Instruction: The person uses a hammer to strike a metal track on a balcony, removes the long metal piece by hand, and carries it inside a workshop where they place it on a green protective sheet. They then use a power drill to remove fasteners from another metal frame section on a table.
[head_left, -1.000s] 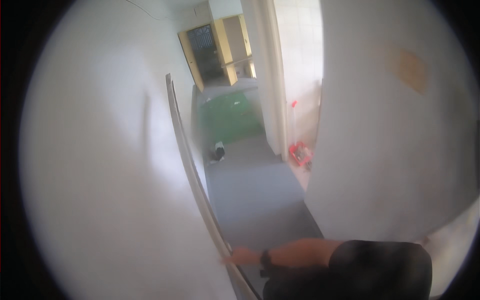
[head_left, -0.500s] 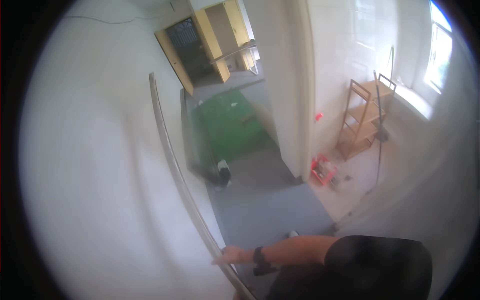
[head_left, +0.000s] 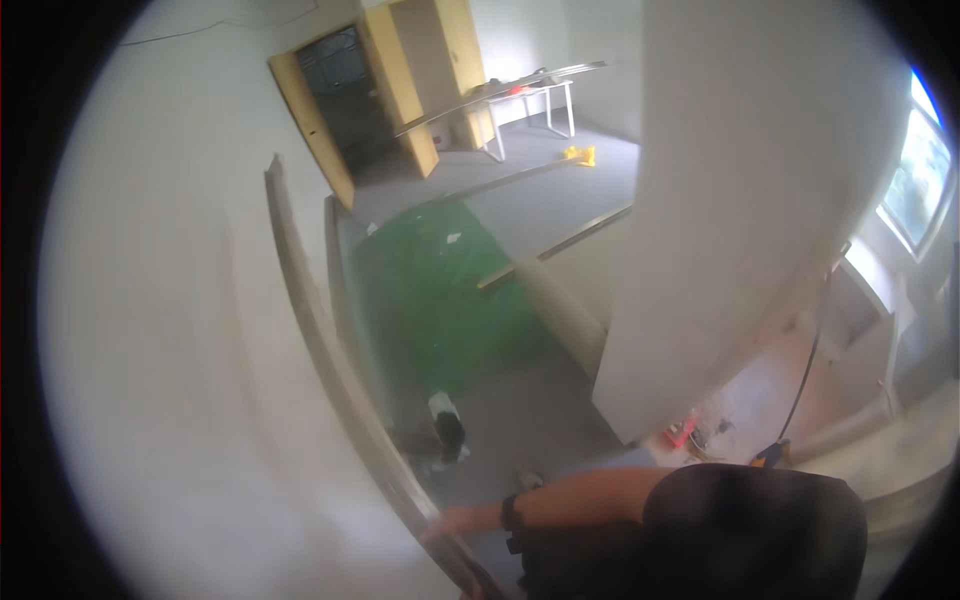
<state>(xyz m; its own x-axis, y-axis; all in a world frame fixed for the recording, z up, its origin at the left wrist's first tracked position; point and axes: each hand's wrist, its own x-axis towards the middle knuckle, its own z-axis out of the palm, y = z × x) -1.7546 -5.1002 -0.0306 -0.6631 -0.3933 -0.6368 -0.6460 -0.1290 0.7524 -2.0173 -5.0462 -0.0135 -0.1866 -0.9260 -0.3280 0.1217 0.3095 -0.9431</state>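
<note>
A long, narrow greyish metal rail (head_left: 335, 385) runs slantwise from the bottom of the picture up along the white wall on my left. My right hand (head_left: 455, 522) is closed round its lower part, with the arm reaching across from the right in a black sleeve and a dark band on the wrist. Just a sliver of my left hand (head_left: 472, 593) shows at the bottom edge, its fingers against the rail's near end; the rest of it is cut off. A second, shorter strip (head_left: 342, 265) stands by the wall behind the rail.
Ahead, a green sheet (head_left: 430, 290) covers part of the grey floor. A black-and-white object (head_left: 447, 430) stands before it. Wall corner (head_left: 700, 220) juts in on the right. Farther off are a white-legged table (head_left: 530, 95) carrying long strips, an open door (head_left: 312, 130) and a yellow object (head_left: 580, 155).
My view has moved forward and swung, so more of the far room and table shows and the wooden shelf has left the view. The rail has come along, held in my hands.
</note>
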